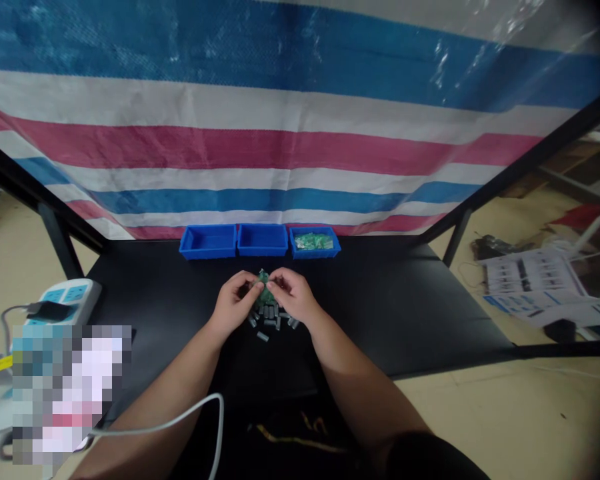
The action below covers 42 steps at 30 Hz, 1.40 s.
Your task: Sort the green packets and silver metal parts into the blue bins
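My left hand (236,301) and my right hand (293,293) meet over the middle of the black table, fingers curled and thumbs close together. Between the fingertips is a small green, shiny piece (263,293), pinched from both sides; its exact kind is too small to make out. Just below the hands lies a loose pile of small dark grey rectangular blocks (269,311). One grey block (263,337) sits apart, nearer to me. The curled fingers partly hide the green piece and the pile's edges.
Three blue bins stand along the table's back edge: a left bin (209,254), a middle bin (263,252) and a right bin (316,254) holding green pieces. At left are a power strip (83,293) and a white cable (180,421). A striped tarp (250,150) hangs behind.
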Each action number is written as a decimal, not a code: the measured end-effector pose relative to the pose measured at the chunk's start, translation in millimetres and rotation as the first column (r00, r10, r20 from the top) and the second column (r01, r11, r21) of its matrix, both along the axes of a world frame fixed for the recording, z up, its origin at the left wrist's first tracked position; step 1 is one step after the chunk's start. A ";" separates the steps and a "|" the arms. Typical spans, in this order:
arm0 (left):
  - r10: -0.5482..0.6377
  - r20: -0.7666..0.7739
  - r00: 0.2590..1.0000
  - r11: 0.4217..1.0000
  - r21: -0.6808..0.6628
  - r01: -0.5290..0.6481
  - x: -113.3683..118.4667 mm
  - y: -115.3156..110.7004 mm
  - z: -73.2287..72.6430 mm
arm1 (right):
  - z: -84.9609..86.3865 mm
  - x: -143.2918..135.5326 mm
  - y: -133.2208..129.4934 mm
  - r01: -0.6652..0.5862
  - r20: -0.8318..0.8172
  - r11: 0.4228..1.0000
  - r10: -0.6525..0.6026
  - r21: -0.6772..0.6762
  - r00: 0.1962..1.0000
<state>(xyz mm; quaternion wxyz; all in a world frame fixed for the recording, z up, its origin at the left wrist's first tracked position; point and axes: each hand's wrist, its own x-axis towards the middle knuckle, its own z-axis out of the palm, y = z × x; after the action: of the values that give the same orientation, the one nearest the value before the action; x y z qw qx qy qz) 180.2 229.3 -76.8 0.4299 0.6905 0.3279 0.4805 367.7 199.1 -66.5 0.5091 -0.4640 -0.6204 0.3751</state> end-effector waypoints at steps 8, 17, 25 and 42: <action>-0.035 -0.073 0.997 0.997 0.059 0.040 -2.0 0.4 2.2 | 5.9 6.5 0.5 -0.115 0.142 0.987 0.098 0.113 0.985; -0.041 -0.075 0.996 0.999 0.013 0.042 -1.0 -3.2 6.2 | 1.8 8.6 2.9 -0.111 0.078 0.990 0.104 0.091 0.992; -0.104 -0.075 0.992 0.992 0.057 0.109 2.9 -6.8 6.0 | 4.1 4.3 1.1 -0.129 0.282 0.988 0.100 0.086 0.954; -0.063 0.152 0.986 0.967 -0.235 0.098 5.0 -5.1 -3.1 | -7.1 8.7 7.0 -0.082 -0.232 0.985 0.044 -0.153 0.972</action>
<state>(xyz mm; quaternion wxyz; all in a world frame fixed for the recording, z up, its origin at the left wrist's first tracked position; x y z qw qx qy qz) 185.2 224.2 -79.9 0.5524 0.6096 0.3238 0.4674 376.4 206.1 -73.6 0.5254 -0.4377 -0.5399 0.4908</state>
